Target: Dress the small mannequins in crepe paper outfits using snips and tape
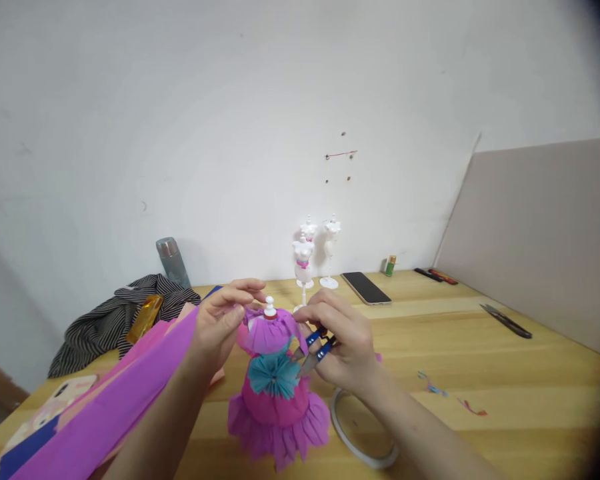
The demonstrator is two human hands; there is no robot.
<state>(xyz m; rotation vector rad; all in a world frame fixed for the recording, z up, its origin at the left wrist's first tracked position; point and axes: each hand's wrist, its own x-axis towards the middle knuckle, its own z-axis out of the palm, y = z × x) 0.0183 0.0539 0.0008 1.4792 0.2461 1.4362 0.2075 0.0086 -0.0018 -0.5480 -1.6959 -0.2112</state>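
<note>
A small white mannequin (270, 307) stands on the wooden table, dressed in a purple and pink crepe-paper dress (276, 393) with a teal fan-shaped bow (274, 375) at the waist. My left hand (223, 323) pinches the paper at the mannequin's left shoulder, fingers closed. My right hand (344, 343) is closed on blue-handled tweezers (316, 348), their tips pointing at the dress's right side just above the bow.
Folded pink and purple crepe paper (105, 407) lies at left by a striped cloth (111, 319) and a grey bottle (173, 262). Bare white mannequins (310, 257), a phone (365, 287) and scissors (507, 321) sit farther back. A tape ring (363, 433) lies under my right wrist.
</note>
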